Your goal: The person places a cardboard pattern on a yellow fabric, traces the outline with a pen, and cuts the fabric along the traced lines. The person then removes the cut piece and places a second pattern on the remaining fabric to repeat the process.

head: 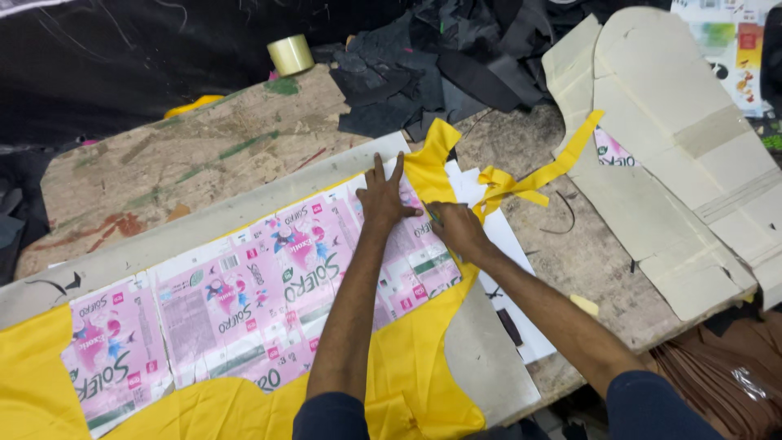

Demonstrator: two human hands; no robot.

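Flattened pink-and-white printed carton (244, 301) lies on yellow fabric (407, 383).

Yellow fabric (411, 371): mostly covered by the pink printed card pattern (261, 297) lying on it; its extent under the pattern not visible. Fabric and pattern both cut off at the left and bottom picture edges.

Right hand (459, 228), just right of the pattern's upper end: fingers curled on something thin at the pattern edge; too small and hidden to identify.

Left hand (383, 198) lies flat on the pattern and hides the print beneath.

Beige card templates (676, 138), well right of the pattern: cut off at the right edge.

Dark cloth scraps (423, 73), beyond the pattern: single pieces indistinguishable.
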